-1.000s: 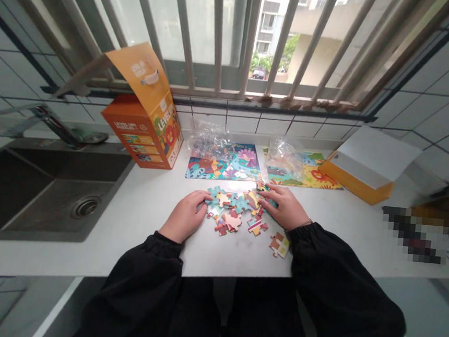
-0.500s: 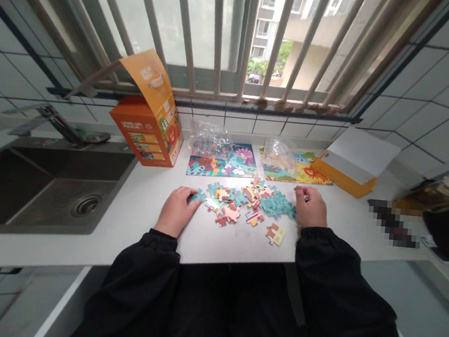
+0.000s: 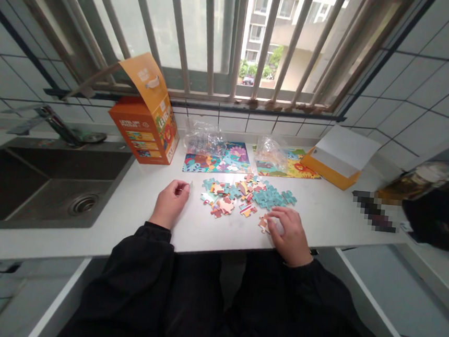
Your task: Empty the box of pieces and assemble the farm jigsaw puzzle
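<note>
My left hand [image 3: 169, 203] is at the left of the pile, its thumb and finger pinched on a small puzzle piece [image 3: 190, 185] seen nearly edge-on. My right hand [image 3: 290, 234] reaches over a brown puzzle cluster [image 3: 264, 223] near the counter's front, covering part of it. Its fingers are bent but apart, with thumb and fingertips around the cluster. Between my hands lies a pile of puzzle pieces, with pink and brown ones [image 3: 225, 205] at the left and teal ones [image 3: 268, 196] at the right. A striped piece [image 3: 248, 209] lies in front of them.
Behind the pile lie two picture sheets, one blue [image 3: 230, 165] and one yellow [image 3: 287, 169], with clear plastic bags [image 3: 204, 138] on top. An orange puzzle box [image 3: 144, 135] stands at back left beside the sink [image 3: 101, 178]. An opened yellow box [image 3: 332, 170] sits at back right.
My right hand has moved from the pile's right side toward the front and left, opening over the brown cluster. My left hand has drawn slightly left, away from the pile, with its piece.
</note>
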A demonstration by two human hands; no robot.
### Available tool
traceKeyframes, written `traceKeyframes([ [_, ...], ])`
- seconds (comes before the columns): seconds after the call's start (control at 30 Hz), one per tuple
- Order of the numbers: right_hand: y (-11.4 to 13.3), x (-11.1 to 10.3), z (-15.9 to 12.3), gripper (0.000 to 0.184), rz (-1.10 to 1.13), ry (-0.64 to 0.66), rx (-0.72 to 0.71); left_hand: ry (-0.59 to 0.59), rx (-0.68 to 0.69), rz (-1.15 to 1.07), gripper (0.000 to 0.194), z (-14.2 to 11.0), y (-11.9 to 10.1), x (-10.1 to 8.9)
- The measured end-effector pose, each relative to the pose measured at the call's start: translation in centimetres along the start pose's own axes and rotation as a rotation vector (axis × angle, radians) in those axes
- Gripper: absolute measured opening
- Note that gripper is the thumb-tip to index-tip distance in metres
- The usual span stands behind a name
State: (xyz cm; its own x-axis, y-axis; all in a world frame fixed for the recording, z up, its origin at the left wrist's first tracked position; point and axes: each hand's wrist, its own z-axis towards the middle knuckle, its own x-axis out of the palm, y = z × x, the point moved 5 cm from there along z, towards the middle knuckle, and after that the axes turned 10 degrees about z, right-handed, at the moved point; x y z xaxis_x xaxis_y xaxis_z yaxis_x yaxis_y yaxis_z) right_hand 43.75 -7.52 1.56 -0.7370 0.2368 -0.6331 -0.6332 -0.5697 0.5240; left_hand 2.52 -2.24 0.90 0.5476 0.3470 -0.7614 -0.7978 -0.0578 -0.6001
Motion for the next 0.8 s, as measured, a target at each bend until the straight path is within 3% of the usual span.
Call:
traceKeyframes([
  [0.17, 0.3, 0.7, -3.6, 0.025, -0.041, 0.06, 0.059, -0.002, -0.068, -0.045, 0.035, 0.1, 1.5, 0.3],
  [0.37, -0.2, 0.6, -3.5, 0.032, -0.093, 0.068, 0.08, -0.068, 0.016, 0.063, 0.034, -0.2, 0.1, -0.5],
  [0.57, 0.1, 0.8, -3.5, 0.03, -0.11, 0.091, 0.045, 0.061, 0.26, 0.163, 0.031, -1.4, -2.8, 0.4],
  [0.8, 0.3, 0.6, -3.4, 0.03, -0.11, 0.09, 0.019, -0.029, 0.185, 0.293, 0.028, -4.2, -3.0, -0.2],
])
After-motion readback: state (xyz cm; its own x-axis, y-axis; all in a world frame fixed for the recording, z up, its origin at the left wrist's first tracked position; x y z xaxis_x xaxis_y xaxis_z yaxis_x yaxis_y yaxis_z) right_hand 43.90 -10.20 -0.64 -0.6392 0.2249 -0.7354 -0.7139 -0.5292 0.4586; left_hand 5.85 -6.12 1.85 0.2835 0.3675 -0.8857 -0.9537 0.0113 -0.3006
